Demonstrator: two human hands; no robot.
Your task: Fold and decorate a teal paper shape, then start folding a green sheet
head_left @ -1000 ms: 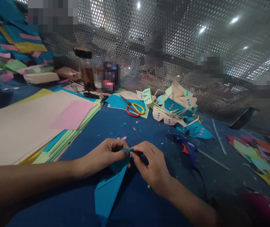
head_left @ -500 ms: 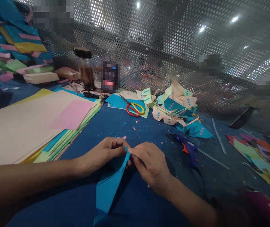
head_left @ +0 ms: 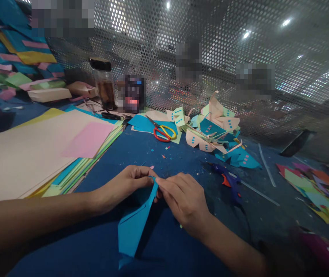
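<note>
Folded paper point(head_left: 134, 231): blue, on the person's side of the scissors point(head_left: 164, 133), slanting down over the counter point(head_left: 115, 161).
Left hand point(head_left: 131, 182): pinching the paper's upper tip, probably to steady it.
Right hand point(head_left: 184, 196): fingers closed on that same tip, seemingly pressing it flat.
Glue gun point(head_left: 230, 181): I see it lying right of the scissors, perhaps for easy reach.

Dim, cool light is leaving the blue counter point(head_left: 127, 157) murky, while small white light spots point(head_left: 246, 34) are glaring at the perforated metal screen point(head_left: 150, 54). Folded blue paper point(head_left: 134, 231) is casting a dark shadow rightward. Wide-angle distortion is stretching the edges, a magenta object point(head_left: 316, 246) is blurring at lower right, and pixelated blocks point(head_left: 256, 80) are masking patches
</note>
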